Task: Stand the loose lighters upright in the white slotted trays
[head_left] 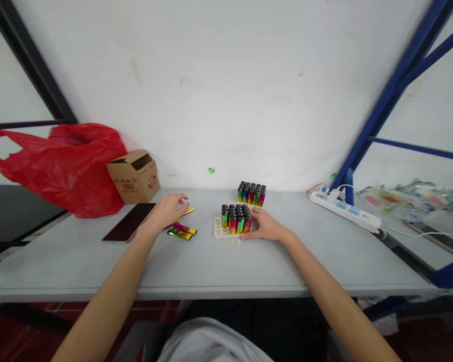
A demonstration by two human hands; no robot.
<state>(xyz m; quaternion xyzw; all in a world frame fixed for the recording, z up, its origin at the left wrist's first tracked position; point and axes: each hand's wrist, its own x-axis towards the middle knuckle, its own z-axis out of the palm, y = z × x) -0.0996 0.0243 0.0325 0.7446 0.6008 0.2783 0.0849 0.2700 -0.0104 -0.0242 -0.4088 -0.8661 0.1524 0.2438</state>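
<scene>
My left hand [169, 208] is over several shiny coloured lighter-shaped pieces [183, 231] lying on the table, with its fingers apart beside a gold one [187, 211]. Whether its fingertips touch that piece is too small to tell. A white tray [221, 231] stands near the middle, its left part showing bare slots and the rest filled with upright, black-topped lighters [237, 219]. My right hand [260, 224] rests against the tray's right side, fingers around its edge and the end lighters. Behind it stands a second group of upright lighters [251, 193].
A dark phone [130, 222] lies left of my left hand. Behind it are an open cardboard box [135, 178] and a red plastic bag [71, 171]. A white power strip [345, 211] with cables lies at the right, beside a blue metal frame [377, 108].
</scene>
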